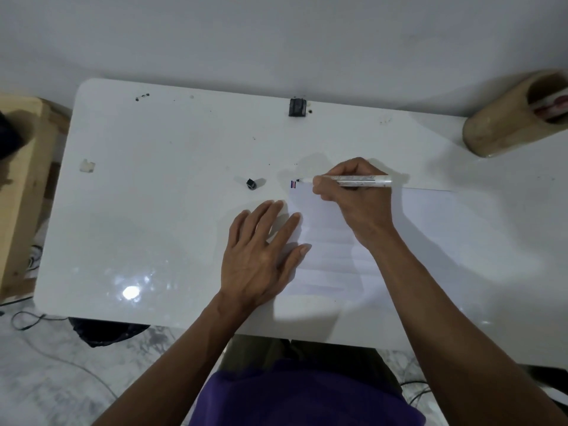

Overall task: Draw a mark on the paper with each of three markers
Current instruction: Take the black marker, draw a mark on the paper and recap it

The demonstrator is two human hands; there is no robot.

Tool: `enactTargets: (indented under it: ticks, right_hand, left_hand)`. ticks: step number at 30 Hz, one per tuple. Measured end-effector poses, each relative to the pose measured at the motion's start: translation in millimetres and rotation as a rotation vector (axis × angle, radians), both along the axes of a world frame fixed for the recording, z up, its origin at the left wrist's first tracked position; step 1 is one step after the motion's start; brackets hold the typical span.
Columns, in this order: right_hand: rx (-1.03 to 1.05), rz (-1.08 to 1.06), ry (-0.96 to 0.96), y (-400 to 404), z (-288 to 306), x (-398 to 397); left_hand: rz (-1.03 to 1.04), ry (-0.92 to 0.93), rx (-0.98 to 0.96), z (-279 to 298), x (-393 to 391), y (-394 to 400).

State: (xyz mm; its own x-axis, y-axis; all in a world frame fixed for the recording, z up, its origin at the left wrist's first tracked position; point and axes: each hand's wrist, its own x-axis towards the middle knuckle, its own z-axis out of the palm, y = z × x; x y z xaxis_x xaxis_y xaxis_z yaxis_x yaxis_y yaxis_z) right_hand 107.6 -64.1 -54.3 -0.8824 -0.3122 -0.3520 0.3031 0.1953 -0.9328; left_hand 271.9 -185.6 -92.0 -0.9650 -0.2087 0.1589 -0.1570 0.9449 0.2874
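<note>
A white sheet of paper (430, 229) lies on the white table (153, 210). My right hand (350, 195) grips a white-barrelled marker (362, 180) that lies almost level, its dark tip at the paper's top left corner. Just left of the tip sit short blue and red marks (293, 184). My left hand (261, 256) rests flat, fingers spread, on the paper's left edge. A black marker cap (251, 183) lies on the table left of the marks. No other markers can be made out on the table.
A tan wooden holder (507, 124) lies at the table's far right corner with something red and white inside. A black clip (297, 107) sits at the far edge. A wooden stool (21, 186) stands to the left. Cables run over the floor.
</note>
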Motion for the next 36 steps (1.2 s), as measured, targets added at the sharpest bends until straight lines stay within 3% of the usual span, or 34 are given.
enactTargets:
  ticks: [3,6,10,17,19,24,27,30,36]
  right_hand:
    - [-0.228,-0.113,-0.147,4.3,18.2,-8.5]
    - [-0.336,-0.15,-0.167,12.8,34.1,-10.6]
    - [-0.333,-0.121,-0.143,24.6,50.9,0.8]
    - [-0.223,-0.179,-0.08,32.0,65.6,38.1]
    - [-0.201,-0.201,-0.049,28.8,74.6,47.1]
    - [-0.16,-0.206,0.083,12.8,106.7,69.1]
    - [-0.179,-0.165,0.152,2.6,122.8,83.6]
    - [-0.181,-0.146,0.199,-4.7,129.8,96.6]
    - [-0.086,-0.17,0.229,-10.6,129.0,114.2]
  left_hand:
    - [0.006,0.036,0.089,9.8,-1.4,-2.2]
    - [0.217,0.078,0.249,28.1,-6.7,-11.5]
    - [0.5,-0.034,0.354,42.5,-28.4,-37.7]
    - [0.428,-0.155,0.261,43.6,-51.4,-57.2]
    - [0.449,-0.074,0.426,54.8,-49.6,-57.0]
    - [0.615,0.077,1.326,110.1,-31.5,-38.4]
    - [0.613,0.09,1.692,129.1,-16.8,-32.1]
    - [0.585,0.08,1.867,138.5,-5.3,-29.8]
    - [0.514,0.031,1.91,141.2,9.0,-28.7]
